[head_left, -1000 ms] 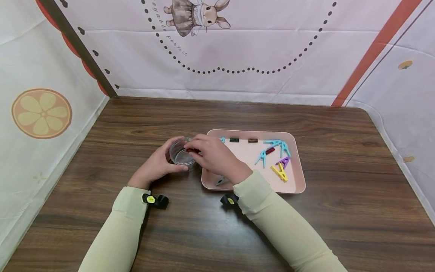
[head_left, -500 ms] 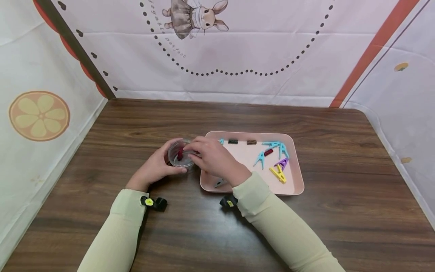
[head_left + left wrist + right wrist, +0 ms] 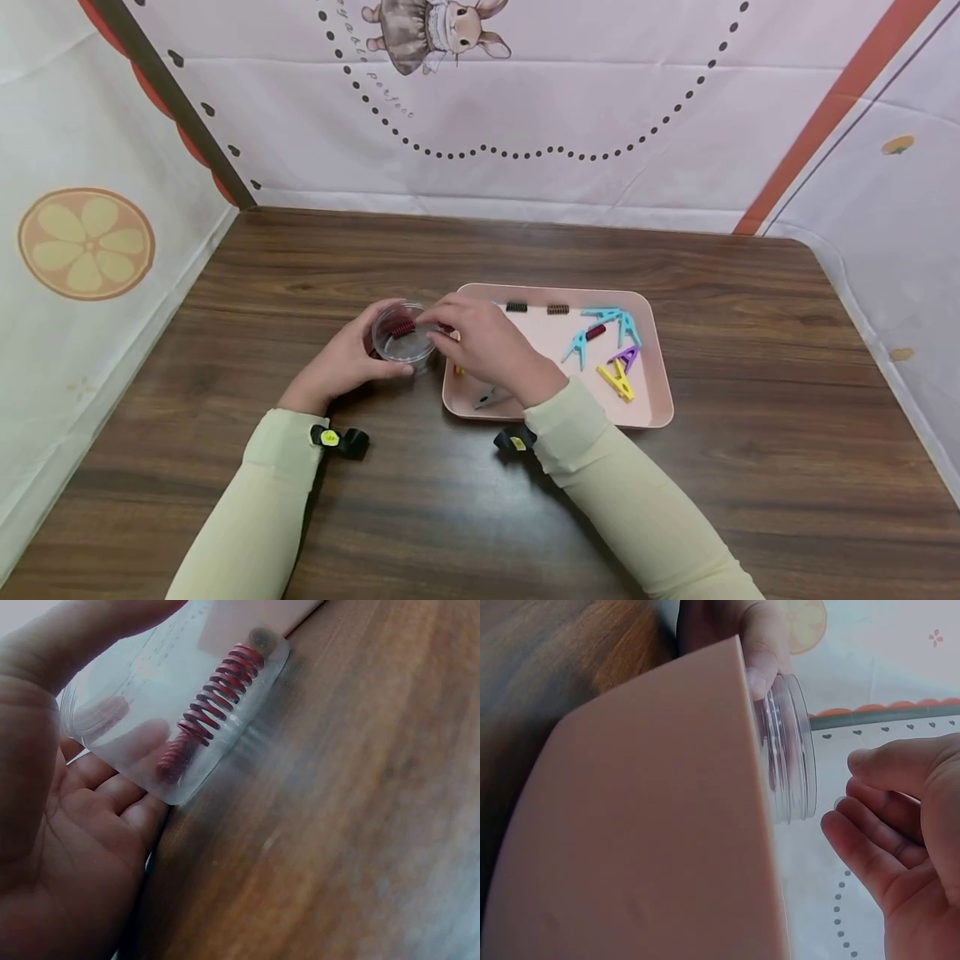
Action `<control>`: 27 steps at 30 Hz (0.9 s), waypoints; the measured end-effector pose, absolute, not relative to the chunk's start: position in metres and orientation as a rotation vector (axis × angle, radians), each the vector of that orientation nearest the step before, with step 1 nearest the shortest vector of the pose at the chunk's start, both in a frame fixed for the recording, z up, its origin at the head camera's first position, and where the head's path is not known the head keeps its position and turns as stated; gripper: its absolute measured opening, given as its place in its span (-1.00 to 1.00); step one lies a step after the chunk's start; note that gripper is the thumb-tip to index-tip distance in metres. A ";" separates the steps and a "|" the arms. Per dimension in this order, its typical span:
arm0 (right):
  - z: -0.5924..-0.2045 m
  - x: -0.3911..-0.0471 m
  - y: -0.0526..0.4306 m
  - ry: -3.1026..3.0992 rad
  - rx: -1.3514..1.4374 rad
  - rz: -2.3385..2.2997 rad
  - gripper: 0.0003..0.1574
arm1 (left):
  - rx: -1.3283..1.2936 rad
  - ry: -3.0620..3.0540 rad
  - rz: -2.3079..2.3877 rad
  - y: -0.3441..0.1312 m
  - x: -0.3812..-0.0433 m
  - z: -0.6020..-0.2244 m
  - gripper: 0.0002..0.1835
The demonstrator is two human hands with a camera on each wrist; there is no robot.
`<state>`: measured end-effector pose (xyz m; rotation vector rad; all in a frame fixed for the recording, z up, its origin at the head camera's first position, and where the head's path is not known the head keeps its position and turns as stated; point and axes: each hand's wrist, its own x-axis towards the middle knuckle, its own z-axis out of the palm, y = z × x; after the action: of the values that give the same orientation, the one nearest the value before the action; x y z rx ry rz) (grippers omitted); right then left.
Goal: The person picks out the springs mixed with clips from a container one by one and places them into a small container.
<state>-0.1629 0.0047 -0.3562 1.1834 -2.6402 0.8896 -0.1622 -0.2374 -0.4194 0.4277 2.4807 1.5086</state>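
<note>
A clear plastic jar (image 3: 406,359) stands at the tray's left side, its mouth facing up. My left hand (image 3: 339,367) grips it, thumb in front and fingers curled behind. Inside the jar a dark red coil spring (image 3: 402,329) lies slanted; the left wrist view shows the spring (image 3: 221,690) through the clear wall. Just right of the jar's rim hovers my right hand (image 3: 489,346). In the right wrist view its thumb and fingers are apart, with nothing between them, beside the jar (image 3: 789,750).
A pink tray (image 3: 662,367) lies right of the jar, partly under my right hand. It bears blue clothespins (image 3: 576,348), a yellow clothespin (image 3: 617,382), a purple one, a pale one (image 3: 491,397), and black (image 3: 516,307), brown (image 3: 558,309) and red (image 3: 595,332) springs. Fabric walls border the table.
A second ago my right hand pinched the red spring over the jar; it has let go, and the spring now lies inside. My right hand has shifted slightly right. My left hand keeps its grip.
</note>
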 end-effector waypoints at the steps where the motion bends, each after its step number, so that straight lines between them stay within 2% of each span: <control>1: -0.356 -0.163 0.006 -2.636 1.181 0.890 -0.73 | 0.428 2.479 1.513 -0.237 -0.162 -0.419 -0.01; 27: -0.360 -0.166 0.035 -2.633 1.101 0.872 -0.72 | 0.419 2.481 1.518 -0.237 -0.162 -0.419 -0.02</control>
<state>-0.1658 0.0348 -0.3597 1.1009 -2.6328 0.8723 -0.1622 -0.2372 -0.4190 0.4186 2.4811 1.5176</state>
